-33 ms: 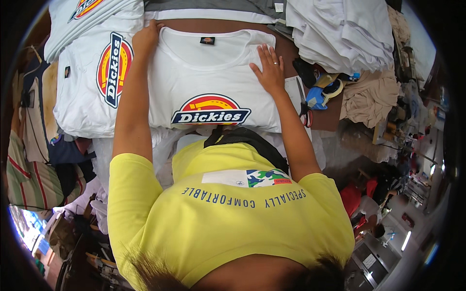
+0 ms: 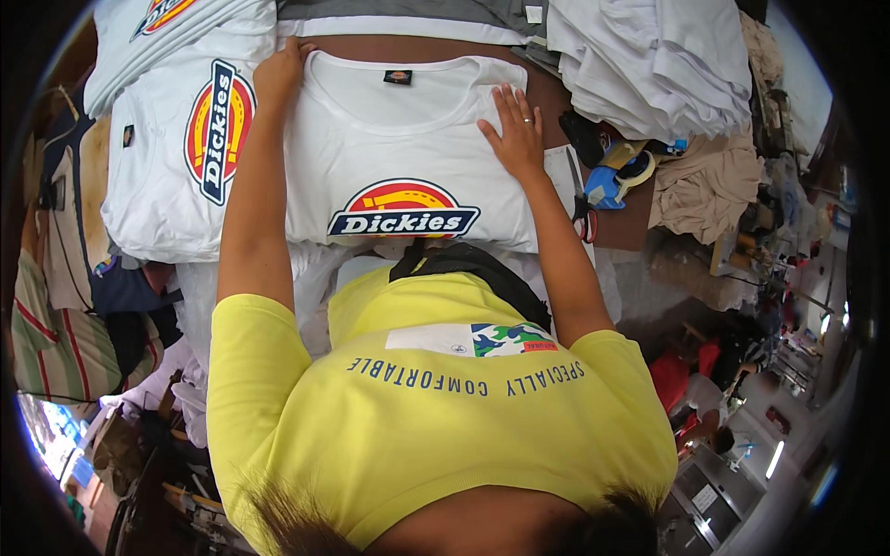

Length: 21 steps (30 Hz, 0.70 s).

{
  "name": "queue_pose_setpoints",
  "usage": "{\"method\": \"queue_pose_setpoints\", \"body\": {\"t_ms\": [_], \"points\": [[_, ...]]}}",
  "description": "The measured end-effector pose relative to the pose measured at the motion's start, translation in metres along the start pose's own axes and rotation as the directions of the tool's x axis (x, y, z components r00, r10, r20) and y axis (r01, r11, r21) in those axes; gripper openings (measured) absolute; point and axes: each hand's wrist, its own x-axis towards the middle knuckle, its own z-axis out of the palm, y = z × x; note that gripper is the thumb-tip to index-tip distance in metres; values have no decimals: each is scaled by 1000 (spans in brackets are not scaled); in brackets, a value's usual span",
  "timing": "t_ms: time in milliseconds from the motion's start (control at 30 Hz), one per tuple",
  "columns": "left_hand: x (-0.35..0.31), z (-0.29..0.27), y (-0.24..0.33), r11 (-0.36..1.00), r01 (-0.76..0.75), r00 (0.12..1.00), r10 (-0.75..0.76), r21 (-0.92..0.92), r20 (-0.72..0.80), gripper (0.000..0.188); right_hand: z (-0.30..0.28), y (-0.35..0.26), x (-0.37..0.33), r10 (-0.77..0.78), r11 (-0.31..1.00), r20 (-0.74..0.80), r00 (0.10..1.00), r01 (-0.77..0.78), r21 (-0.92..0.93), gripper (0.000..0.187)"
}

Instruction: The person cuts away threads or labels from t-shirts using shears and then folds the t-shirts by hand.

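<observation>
A folded white T-shirt lies in front of me, its round neckline at the far side and a red, yellow and dark blue print near the front edge. At its far left shoulder, my left hand has bent fingers closed at the fabric's edge; the fingertips are partly hidden. My right hand, with a ring on one finger, rests flat and spread on the far right shoulder. Beside my left forearm lies another folded white T-shirt with the same print turned sideways.
Stacked white shirts stand at the far left, and a pile of white cloth at the far right. A blue tape dispenser, scissors and beige cloth lie right of my right forearm. The brown tabletop shows behind the shirt.
</observation>
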Motion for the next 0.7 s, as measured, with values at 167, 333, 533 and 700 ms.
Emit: {"method": "queue_pose_setpoints", "body": {"t_ms": [167, 333, 533, 700], "points": [[-10, -19, -13, 915, 27, 991, 28, -404, 130, 44, -4, 8, 29, 112, 991, -61, 992, -107, 82, 53], [-19, -21, -22, 766, -150, 949, 288, -625, 126, 35, -18, 8, 77, 25, 995, -110, 994, -15, 97, 41], [-41, -66, -8, 735, -14, 986, 123, -678, 113, 25, -47, 22, 72, 168, 752, 254, 952, -291, 591, 23], [-97, -163, 0, 481, 61, 903, 346, -874, 253, 45, -155, 12, 10, 58, 645, 296, 953, -262, 718, 16]]}}
